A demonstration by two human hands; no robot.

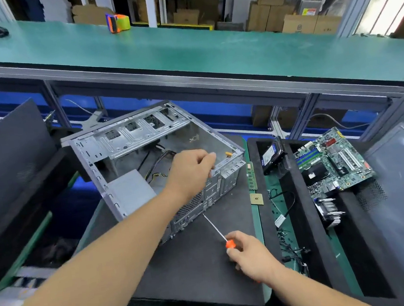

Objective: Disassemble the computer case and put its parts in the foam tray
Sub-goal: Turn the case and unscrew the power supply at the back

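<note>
The computer case lies open-side up a little left of the middle of the frame, on a dark mat, its bare metal interior showing a drive cage along the far wall, a grey power supply in its near-left corner and a bundle of black and yellow cables in the middle. The left hand reaches in from the lower left over the case's near-right wall, its fingers curled down onto the top edge of that wall near the corner; whether they pinch something small there cannot be told. The right hand, lower centre-right, has its fingers wrapped round the orange handle of a screwdriver, whose thin metal shaft slants up and to the left with its tip at the case's perforated rear panel. Just right of the mat's edge lie a green memory stick and a small square processor chip. Further right sits the foam tray, black with long slots: a hard drive stands tilted in its upper-left slot, a green motherboard lies across its upper right, a finned heatsink sits below the board, and thin black wires trail down the green strip between. In the upper part of the frame a long green shelf carries an orange and green tape dispenser.
</note>
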